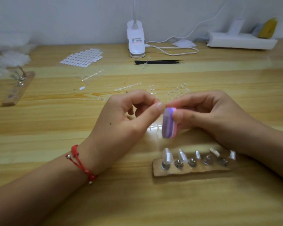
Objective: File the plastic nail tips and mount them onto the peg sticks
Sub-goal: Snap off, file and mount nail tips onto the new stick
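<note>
Your left hand [131,115] pinches a tip, too blurred to make out, against the file [168,123] gripped in your right hand [207,115], just above the peg board [191,170] on the surface [55,128], likely keeping mounting close.

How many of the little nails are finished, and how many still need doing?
On the near wooden holder, about five pegs carry clear tips, so those look done. The right hand holds the purple file against something the left hand pinches, too small to see. Loose clear tips on the table and another holder with empty pegs remain.
</note>
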